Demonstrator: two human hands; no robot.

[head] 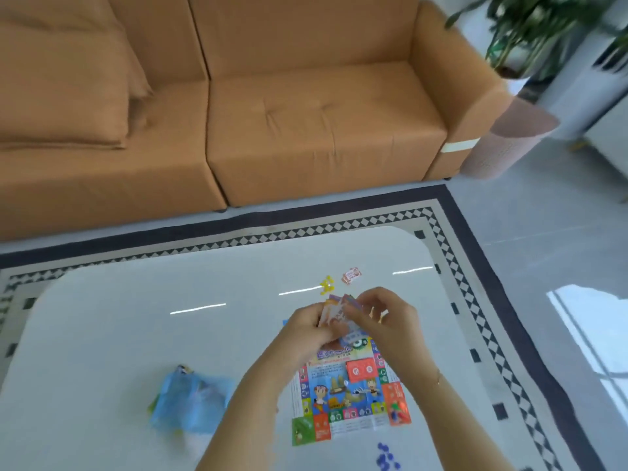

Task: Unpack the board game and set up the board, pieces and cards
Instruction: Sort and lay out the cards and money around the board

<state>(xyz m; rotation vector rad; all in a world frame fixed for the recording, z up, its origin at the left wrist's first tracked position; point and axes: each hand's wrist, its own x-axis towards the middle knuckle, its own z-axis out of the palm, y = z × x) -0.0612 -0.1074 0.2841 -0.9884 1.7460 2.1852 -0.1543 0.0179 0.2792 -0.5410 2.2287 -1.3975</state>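
The colourful game board point(343, 392) lies flat on the white table point(136, 317), with red cards point(361, 369) on its middle. Above its far edge my left hand point(306, 326) and my right hand point(380, 314) both hold a small stack of cards point(336, 309), fingers curled round it. Yellow pieces point(328, 284) and a small pink card pile point(351, 275) sit beyond my hands. Blue pieces point(386, 457) lie near the table's front edge. A blue plastic bag point(190, 401) rests left of the board.
An orange sofa point(238, 107) stands behind the table on a rug point(482, 300) with a checkered border. A potted plant point(543, 28) and a pink cylinder point(509, 137) are at the far right.
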